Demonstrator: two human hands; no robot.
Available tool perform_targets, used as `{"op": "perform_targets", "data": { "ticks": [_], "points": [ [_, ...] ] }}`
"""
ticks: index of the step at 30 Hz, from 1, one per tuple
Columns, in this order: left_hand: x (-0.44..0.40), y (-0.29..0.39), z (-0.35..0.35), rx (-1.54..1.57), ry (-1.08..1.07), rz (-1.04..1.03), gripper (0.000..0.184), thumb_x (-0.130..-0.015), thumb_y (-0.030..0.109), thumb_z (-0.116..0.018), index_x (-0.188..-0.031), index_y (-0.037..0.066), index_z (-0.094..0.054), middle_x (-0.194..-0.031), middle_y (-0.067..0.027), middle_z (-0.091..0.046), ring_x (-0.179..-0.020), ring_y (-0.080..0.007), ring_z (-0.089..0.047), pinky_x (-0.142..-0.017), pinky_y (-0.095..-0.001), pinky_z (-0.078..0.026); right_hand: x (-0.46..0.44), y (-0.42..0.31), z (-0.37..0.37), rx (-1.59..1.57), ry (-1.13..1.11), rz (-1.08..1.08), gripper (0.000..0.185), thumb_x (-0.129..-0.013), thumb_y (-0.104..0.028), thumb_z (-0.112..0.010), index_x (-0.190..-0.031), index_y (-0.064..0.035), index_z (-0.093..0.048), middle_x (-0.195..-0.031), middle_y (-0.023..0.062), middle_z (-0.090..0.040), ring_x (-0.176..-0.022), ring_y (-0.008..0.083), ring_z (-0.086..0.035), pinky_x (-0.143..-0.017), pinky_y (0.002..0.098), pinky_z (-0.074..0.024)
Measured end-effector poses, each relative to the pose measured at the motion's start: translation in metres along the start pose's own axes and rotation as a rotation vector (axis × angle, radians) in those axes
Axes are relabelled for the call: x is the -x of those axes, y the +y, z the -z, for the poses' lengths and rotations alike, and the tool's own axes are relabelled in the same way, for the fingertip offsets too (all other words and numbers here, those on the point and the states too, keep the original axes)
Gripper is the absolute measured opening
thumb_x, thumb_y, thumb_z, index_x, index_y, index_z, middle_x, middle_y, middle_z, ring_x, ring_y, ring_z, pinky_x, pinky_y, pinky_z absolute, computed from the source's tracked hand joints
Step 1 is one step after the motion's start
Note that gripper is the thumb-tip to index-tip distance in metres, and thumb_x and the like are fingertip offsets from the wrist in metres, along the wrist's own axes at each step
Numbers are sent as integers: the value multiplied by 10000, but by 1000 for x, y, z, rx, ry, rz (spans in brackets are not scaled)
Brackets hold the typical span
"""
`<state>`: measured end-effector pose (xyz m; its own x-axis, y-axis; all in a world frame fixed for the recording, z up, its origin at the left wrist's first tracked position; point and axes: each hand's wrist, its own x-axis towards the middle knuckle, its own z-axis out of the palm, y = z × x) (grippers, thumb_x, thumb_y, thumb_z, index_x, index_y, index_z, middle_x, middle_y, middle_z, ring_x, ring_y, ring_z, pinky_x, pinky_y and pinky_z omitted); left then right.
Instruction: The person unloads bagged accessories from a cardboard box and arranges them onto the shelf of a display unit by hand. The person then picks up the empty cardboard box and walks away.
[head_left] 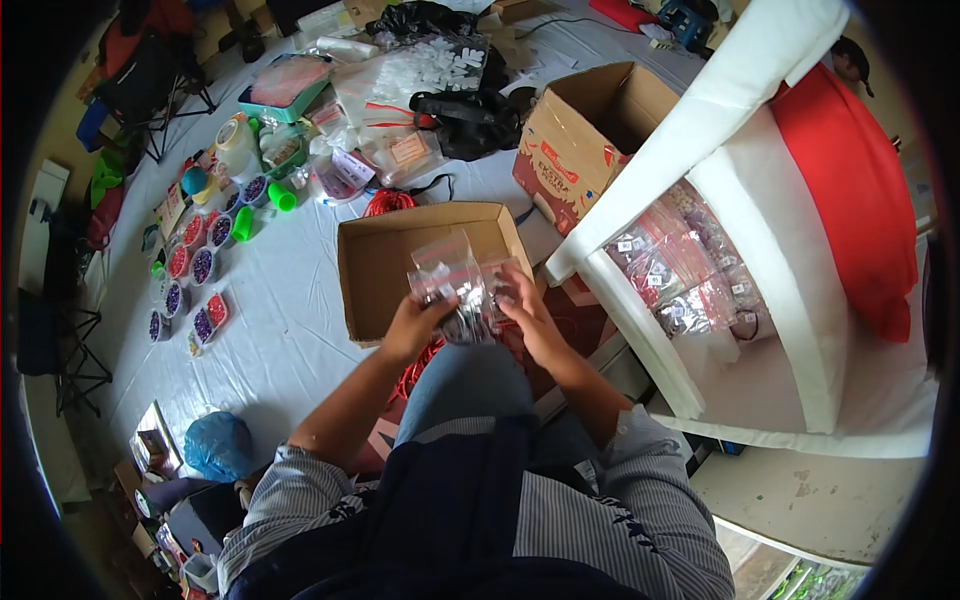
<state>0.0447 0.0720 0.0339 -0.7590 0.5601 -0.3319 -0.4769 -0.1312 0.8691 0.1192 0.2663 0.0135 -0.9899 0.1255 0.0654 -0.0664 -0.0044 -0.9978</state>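
My left hand (425, 322) grips several small clear zip bags (462, 290) with dark contents, just above my knee. Curled around the right side of the same bags is my right hand (532, 312); its fingertips touch the plastic. One bag's top edge stands up with a red seal line. What exactly lies inside the bags is too small to tell. Beyond them sits a shallow open cardboard box (385, 228), partly hidden by my hands and the bags. Red cord (412, 372) lies beside my left forearm.
At right, a white-covered chair (700, 200) holds several labelled zip bags (680, 265). A taller cardboard box (562, 165) stands behind it. Tubs of purple and red beads (203, 265) line the white sheet (270, 330) at left. A black bag (470, 125) lies farther back.
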Motion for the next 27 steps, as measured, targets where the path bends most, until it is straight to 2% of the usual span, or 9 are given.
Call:
{"op": "perform_targets", "data": {
  "ticks": [1, 3, 5, 7, 10, 16, 21, 25, 27],
  "points": [
    [14, -17, 4, -87, -39, -106, 202, -863, 89, -610, -1045, 3, -588, -947, -37, -627, -851, -115, -596, -757, -264, -486, 17, -14, -14, -412, -1, -208, 592, -818, -75, -613, -1332, -43, -321, -1245, 111, -459, -1150, 195, -457, -964, 340, -369],
    [44, -40, -3, -95, -89, -184, 257, -859, 69, -612, -1103, 11, -554, -1001, -41, -612, -882, -105, -583, -770, -259, -481, 49, -20, -34, -224, -108, -48, 576, -849, -93, -613, -1335, -24, -310, -1219, 95, -477, -1133, 157, -461, -970, 318, -363],
    [68, -48, -14, -141, -95, -172, 321, -849, 42, -613, -1154, 23, -514, -1023, -38, -601, -912, -109, -573, -800, -265, -468, 69, -2, -43, -223, -70, -43, 577, -833, -77, -632, -1317, -11, -325, -1197, 92, -490, -1115, 160, -476, -968, 308, -356],
    [67, -72, -8, -156, -147, -256, 379, -834, 30, -616, -1186, 30, -478, -1059, -47, -584, -957, -129, -561, -852, -277, -443, 80, 7, -46, -142, -102, -32, 552, -850, -16, -595, -1325, -31, -313, -1254, 77, -455, -1138, 133, -454, -953, 285, -369],
    [69, -74, -14, -189, -150, -399, 432, -784, 16, -639, -1182, 22, -473, -1112, -71, -551, -1051, -151, -514, -929, -311, -391, 90, -5, -51, -261, -69, -21, 546, -835, 25, -570, -1312, -35, -314, -1261, 78, -443, -1162, 141, -438, -976, 294, -347],
    [86, -69, -16, -341, -117, -561, 501, -731, 43, -663, -1167, 0, -421, -1096, -90, -527, -1060, -172, -498, -941, -310, -368, 105, -13, -48, -278, -96, 40, 560, -825, 28, -559, -1319, -34, -302, -1263, 80, -437, -1180, 159, -425, -1001, 310, -317],
    [97, -59, -29, -386, -127, -659, 475, -715, 61, -662, -1123, 6, -425, -1046, -89, -520, -1014, -172, -505, -915, -311, -385, 113, -11, -49, -25, -71, 118, 530, -829, -56, -602, -1291, -11, -346, -1194, 89, -480, -1133, 163, -449, -982, 298, -326],
    [81, -78, -21, -391, -91, -593, 509, -706, 55, -653, -1151, -1, -413, -1068, -98, -521, -1033, -182, -504, -924, -313, -382, 113, -7, -53, -113, -19, 42, 521, -840, -66, -594, -1293, -10, -343, -1201, 92, -469, -1136, 162, -441, -982, 302, -327],
    [79, -83, -23, -329, -55, -628, 551, -698, 59, -658, -1182, -5, -404, -1086, -105, -522, -1046, -187, -501, -928, -318, -382, 112, -10, -56, -78, -70, 164, 500, -852, -55, -569, -1293, -4, -340, -1214, 100, -451, -1143, 156, -429, -980, 304, -329]
  ]
}}
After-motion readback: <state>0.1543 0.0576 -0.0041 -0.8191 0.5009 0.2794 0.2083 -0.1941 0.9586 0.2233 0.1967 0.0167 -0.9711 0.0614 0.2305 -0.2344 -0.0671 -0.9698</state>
